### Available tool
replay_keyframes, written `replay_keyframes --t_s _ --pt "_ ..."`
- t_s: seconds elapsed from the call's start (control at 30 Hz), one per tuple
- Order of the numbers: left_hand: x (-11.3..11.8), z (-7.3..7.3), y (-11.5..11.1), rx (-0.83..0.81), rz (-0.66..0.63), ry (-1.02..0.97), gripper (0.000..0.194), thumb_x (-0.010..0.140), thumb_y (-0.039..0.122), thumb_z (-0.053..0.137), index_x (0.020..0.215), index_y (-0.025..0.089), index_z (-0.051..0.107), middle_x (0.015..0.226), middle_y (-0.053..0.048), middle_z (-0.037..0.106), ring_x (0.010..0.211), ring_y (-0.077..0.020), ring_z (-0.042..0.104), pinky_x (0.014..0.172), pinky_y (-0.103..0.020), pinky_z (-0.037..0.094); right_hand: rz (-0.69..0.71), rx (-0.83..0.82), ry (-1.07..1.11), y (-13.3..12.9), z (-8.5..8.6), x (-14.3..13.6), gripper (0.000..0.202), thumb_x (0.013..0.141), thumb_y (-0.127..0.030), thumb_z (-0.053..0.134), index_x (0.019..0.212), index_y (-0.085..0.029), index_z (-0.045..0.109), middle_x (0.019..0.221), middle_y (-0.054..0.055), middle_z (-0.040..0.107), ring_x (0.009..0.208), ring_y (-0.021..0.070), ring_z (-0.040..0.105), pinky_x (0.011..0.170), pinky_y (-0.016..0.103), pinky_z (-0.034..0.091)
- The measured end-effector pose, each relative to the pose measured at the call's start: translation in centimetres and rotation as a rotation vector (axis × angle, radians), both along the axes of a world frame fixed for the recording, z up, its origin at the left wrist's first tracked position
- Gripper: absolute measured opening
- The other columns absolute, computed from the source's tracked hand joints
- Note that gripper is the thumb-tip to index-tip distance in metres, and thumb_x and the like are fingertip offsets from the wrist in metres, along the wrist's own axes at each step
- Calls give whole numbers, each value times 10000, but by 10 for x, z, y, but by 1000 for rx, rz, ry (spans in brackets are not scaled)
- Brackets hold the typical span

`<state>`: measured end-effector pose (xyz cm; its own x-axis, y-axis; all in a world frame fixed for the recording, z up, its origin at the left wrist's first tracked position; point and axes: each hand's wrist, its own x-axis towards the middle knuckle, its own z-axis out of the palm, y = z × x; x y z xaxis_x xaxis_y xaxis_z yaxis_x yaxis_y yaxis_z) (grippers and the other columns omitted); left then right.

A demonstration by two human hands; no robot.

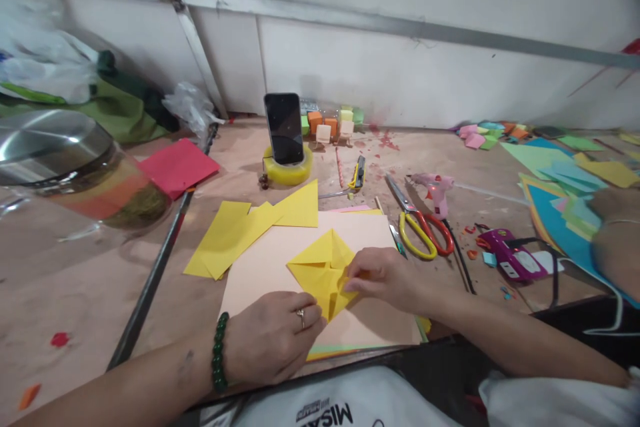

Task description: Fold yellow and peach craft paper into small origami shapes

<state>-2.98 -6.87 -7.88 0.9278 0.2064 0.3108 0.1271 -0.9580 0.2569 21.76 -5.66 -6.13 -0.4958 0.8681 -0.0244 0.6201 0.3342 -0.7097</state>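
Note:
A yellow folded paper (325, 267), its corners turned in toward the middle, lies on a stack of pale pink sheets (260, 280). My left hand (275, 337), with a ring and a green bead bracelet, has its fingers together at the paper's lower left edge. At the right edge, my right hand (383, 277) pinches a folded flap between thumb and fingers. Flat yellow sheets (235, 233) overlap the stack's upper left corner.
Behind the stack a phone (284, 127) leans in a tape roll (287, 167). Scissors (420, 227), a cutter (357, 173) and a pink glue gun (434, 190) lie to the right. A glass jar (75, 173) stands left. Another person's hand (620, 227) is at far right.

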Motion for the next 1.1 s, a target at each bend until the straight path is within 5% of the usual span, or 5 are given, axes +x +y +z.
replay_keyframes --t_s 0.13,0.3,0.63,1.1 --pt "0 -2 0 -4 9 -12 264 891 144 393 1054 129 600 875 -114 682 873 -212 631 798 -320 562 39 157 -49 4 -9 -7 131 838 -259 690 735 -180 677 910 31 690 741 125 649 661 222 479" --pt "0 -1 -2 -11 33 -14 249 885 151 412 1049 131 598 893 -113 690 879 -207 647 805 -311 565 38 243 -148 9 -22 -10 180 813 -309 722 709 -181 651 826 17 635 717 131 623 611 220 451" --pt "-1 0 -3 -60 98 7 349 888 139 405 1222 132 508 890 -93 677 798 -198 642 704 -306 563 -21 307 -98 3 -34 -10 200 821 -333 714 713 -183 638 839 23 636 748 137 611 631 225 453" --pt "4 5 -4 -31 80 74 258 878 127 413 1091 91 554 828 -93 655 732 -216 599 632 -322 544 -14 413 -75 3 -40 -11 273 884 -392 627 725 -170 614 810 40 624 723 144 591 619 230 447"
